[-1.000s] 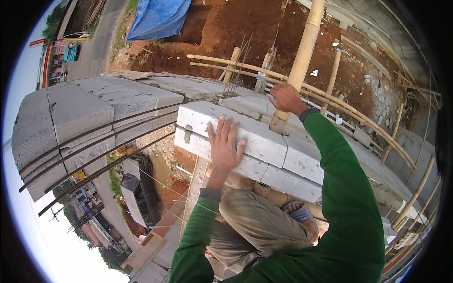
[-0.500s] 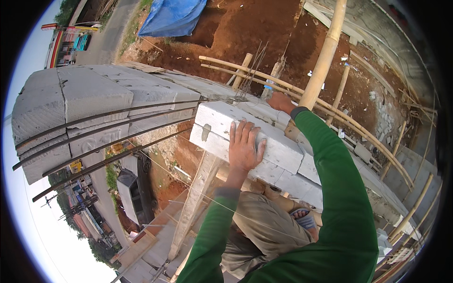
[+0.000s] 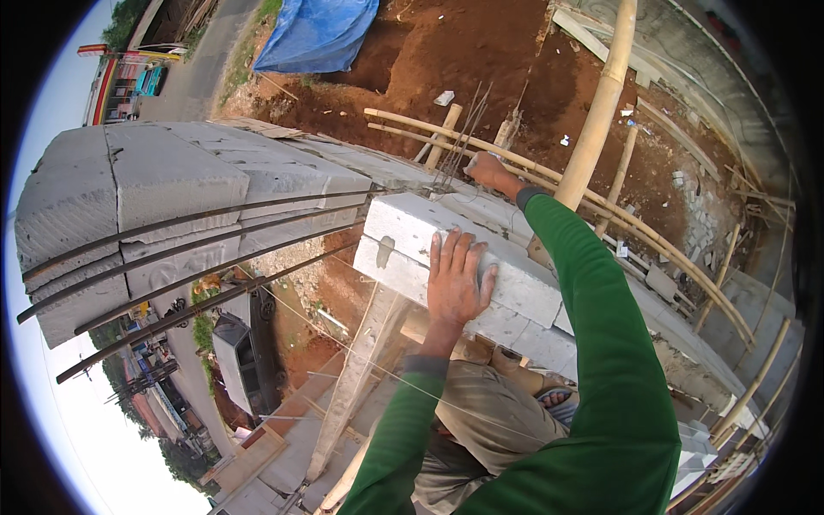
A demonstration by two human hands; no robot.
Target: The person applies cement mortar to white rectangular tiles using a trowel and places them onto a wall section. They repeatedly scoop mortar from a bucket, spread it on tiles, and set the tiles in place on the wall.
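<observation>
The white block [image 3: 463, 257] lies on top of the grey wall [image 3: 197, 180], at the end of the row, and we are setting it in its place. Our left hand [image 3: 455, 279] lies flat on the near side of the block, with the fingers spread wide and pressing on it. Our right hand [image 3: 489, 170] reaches over to the far side, by the thin steel rods [image 3: 459, 142] that stick up there. It seems to touch the far top edge of the block, but we cannot tell if it is open or closed around something.

So the block sits between our two hands, one on each side.

We think the step in hand is pushing the block snug and straight against the row. There is a gap between this block and the big grey blocks on the left, where dark steel bars [image 3: 189, 257] run across. The next move calls for a slow, even push, so the block stays level and lines up with the others. We are high up, and the street [image 3: 197, 69] is far below, so the block must not slip off the edge.
</observation>
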